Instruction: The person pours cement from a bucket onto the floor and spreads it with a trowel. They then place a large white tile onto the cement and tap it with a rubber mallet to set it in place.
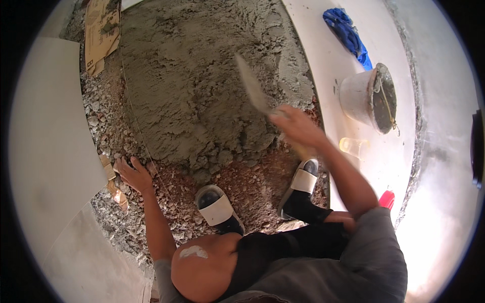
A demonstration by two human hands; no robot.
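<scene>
Two hands apart, right hand [295, 126] gripping trowel [252, 86] over mortar bed [192, 86], left hand [132, 174] spread on rubble.

head view | worn high, faces steeply down | near mortar bed [202, 91]

Rough grey mortar bed [202, 91], coarse rubble [111, 131], smooth matt tiles [50, 141], mortar-smeared plastic bucket [361, 98], blue cloth [348, 35]
</scene>
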